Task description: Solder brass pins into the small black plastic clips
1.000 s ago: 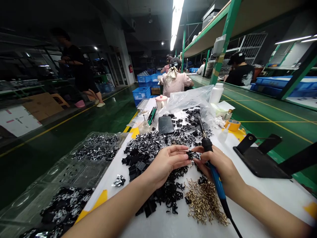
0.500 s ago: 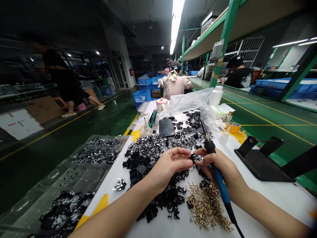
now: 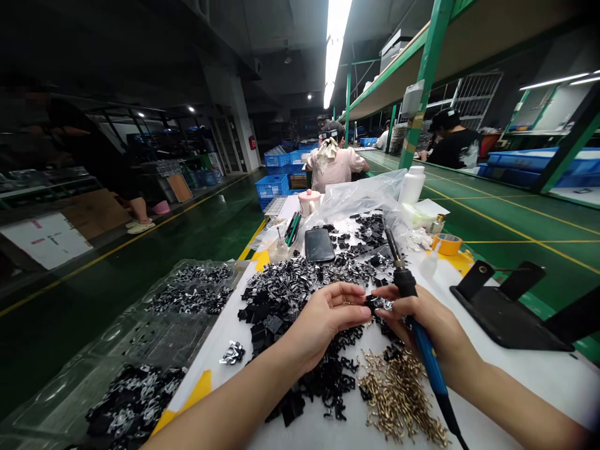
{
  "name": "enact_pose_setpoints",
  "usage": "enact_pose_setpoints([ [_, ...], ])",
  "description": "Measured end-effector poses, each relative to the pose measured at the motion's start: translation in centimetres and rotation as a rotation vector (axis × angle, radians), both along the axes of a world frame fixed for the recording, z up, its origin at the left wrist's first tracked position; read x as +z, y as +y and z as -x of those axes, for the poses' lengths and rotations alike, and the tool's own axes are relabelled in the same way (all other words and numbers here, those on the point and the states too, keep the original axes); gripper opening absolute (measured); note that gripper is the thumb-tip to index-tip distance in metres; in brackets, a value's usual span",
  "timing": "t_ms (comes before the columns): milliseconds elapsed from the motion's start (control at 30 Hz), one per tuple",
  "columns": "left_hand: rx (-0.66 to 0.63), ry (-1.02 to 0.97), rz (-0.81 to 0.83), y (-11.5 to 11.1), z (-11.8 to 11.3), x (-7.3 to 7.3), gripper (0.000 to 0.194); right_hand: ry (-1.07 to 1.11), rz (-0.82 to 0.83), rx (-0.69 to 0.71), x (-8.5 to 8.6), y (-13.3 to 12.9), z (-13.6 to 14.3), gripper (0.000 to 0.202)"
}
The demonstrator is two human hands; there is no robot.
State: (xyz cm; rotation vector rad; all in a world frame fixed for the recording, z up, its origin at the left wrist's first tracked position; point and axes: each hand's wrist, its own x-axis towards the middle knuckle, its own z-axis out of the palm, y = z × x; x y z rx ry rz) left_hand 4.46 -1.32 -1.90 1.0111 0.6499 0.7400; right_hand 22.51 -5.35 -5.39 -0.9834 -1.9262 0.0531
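My right hand (image 3: 435, 325) is closed around a blue-handled soldering iron (image 3: 425, 353), its metal tip pointing up and away. The fingers of that hand also pinch a small black-and-silver part (image 3: 379, 304). My left hand (image 3: 328, 319) is closed, with thumb and fingertips at the left end of this part. A little brass colour shows between the left fingers, too small to make out. Under my hands lies a heap of black plastic pieces (image 3: 269, 322) and silver metal parts (image 3: 304, 274). Nearer to me, below my right hand, is a pile of bent brass pins (image 3: 398, 397).
A black iron stand (image 3: 509, 309) is at the right. Behind the heap lie a phone (image 3: 319, 244), a lidded cup (image 3: 309, 202), a white bottle (image 3: 412, 184) and orange tape (image 3: 447, 244). Clear trays (image 3: 154, 337) of parts stand at the left. Other people sit farther off; one person stands left.
The view has shifted slightly, so the table appears a little lower and farther right. Both hands keep their hold around the small part. The person at the left has moved farther left.
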Motion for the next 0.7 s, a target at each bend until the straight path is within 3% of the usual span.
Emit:
enact_pose_setpoints([
  [500, 0.02, 0.014, 0.008, -0.2, 0.1, -0.2, 0.031, -0.069, 0.076, 0.027, -0.2, -0.1, -0.2, 0.015],
  [600, 0.053, 0.031, -0.006, -0.4, 0.0, -0.6, 0.036, -0.108, 0.028, 0.045, -0.1, 0.0, 0.1, 0.015],
  [700, 0.101, 0.052, 0.019, -0.3, -0.4, -1.6, 0.035, -0.102, -0.07, 0.073, -1.2, 0.7, 0.2, 0.017],
])
